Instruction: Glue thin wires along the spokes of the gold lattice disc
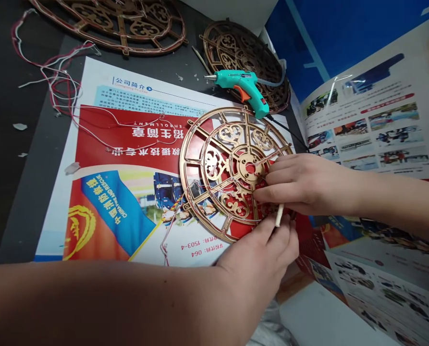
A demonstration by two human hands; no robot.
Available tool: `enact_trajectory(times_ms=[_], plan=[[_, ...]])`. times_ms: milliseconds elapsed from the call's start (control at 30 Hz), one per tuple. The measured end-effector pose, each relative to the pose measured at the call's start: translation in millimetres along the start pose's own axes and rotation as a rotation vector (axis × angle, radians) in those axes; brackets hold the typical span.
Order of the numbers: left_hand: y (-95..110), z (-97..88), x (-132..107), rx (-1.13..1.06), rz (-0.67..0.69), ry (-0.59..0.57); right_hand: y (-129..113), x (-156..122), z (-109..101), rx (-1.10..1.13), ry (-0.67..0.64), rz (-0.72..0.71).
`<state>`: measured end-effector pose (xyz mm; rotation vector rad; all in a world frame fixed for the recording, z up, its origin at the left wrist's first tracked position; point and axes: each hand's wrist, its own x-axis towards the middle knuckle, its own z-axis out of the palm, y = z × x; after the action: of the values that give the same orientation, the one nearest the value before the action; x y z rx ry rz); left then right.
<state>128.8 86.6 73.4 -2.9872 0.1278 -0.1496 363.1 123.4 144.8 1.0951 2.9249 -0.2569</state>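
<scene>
A round bronze-coloured openwork disc (pixel 203 163), with scrollwork, spokes and thin wires along its rings, lies on a printed brochure. My right hand (pixel 300 185) is over its right side, the fingers bent together near the hub. From under that hand a short pale stick (pixel 279 216) sticks out towards me, seemingly held by it; its other end is hidden. My left hand (pixel 261 250) grips the disc's near right rim with curled fingers, close beside the stick. The left fingertips are partly hidden. Red and white wires (pixel 165 235) trail from the disc's left edge.
A teal hot glue gun (pixel 243 86) lies at the disc's far edge, nozzle to the left. Behind are two similar discs (pixel 126 48) (pixel 214 53). Loose wires (pixel 61 72) lie at the left on the dark table (pixel 19 178). An open printed sheet (pixel 373 110) stands up on the right.
</scene>
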Motion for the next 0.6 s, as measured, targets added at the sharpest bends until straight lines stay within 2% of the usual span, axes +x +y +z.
enact_trajectory(times_ms=[300, 600], plan=[[-1, -2.0, 1, -0.002, 0.008, -0.018, 9, 18, -6, 0.004, -0.174, -0.069], [-3, -4.3, 1, -0.009, 0.017, -0.007, 9, 26, -8, -0.003, -0.249, -0.071]])
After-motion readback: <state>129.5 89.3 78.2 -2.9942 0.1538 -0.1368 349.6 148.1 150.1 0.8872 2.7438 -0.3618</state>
